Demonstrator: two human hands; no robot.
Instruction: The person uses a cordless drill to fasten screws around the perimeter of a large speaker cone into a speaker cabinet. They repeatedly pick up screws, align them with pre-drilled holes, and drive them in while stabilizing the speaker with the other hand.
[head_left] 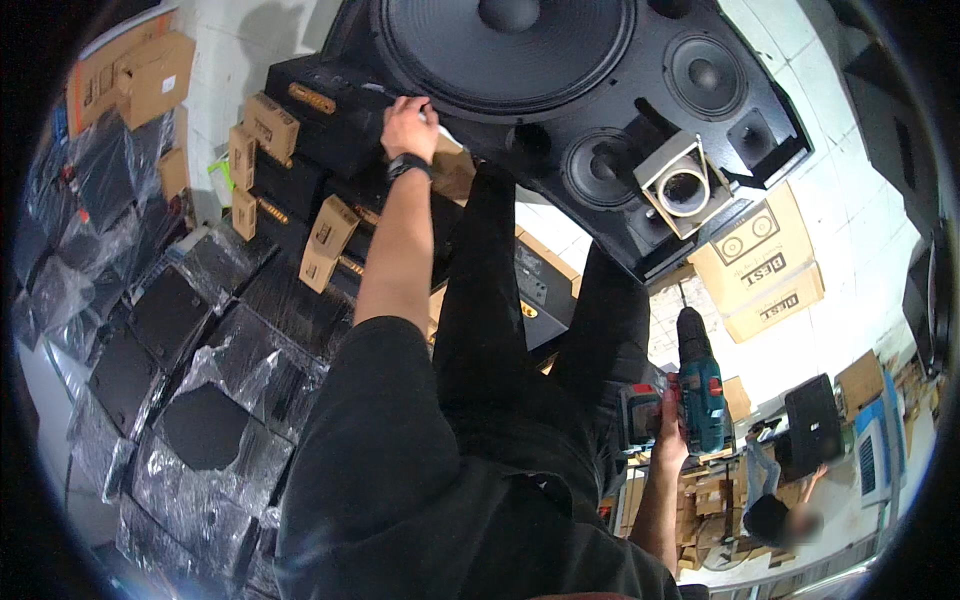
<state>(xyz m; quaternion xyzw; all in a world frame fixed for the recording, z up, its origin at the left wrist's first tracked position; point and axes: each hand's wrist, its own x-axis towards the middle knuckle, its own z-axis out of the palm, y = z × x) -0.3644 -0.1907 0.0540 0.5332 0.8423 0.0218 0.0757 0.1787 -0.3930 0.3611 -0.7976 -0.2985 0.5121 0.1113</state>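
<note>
My right hand (672, 428) is wrapped round the grip of a green, black and red cordless drill (702, 390), its thin bit pointing away from me. My left hand (410, 128) is at the near left edge of a large black speaker cabinet (550, 135). Its fingers are curled together beside a whitish strip, and what they hold is too small to make out. The cabinet lies with its big round woofer (505, 50) and smaller drivers facing up. On its right part sits a small open box (672, 158) with a pale ring (684, 190) in it.
Black speaker boxes (305, 110) with small cartons (330, 235) on them stand at left. Plastic-wrapped black cabinets (205, 425) fill the lower left. A printed carton (760, 265) lies right of the big cabinet. Another person (770, 500) is at lower right, near a black panel (812, 425).
</note>
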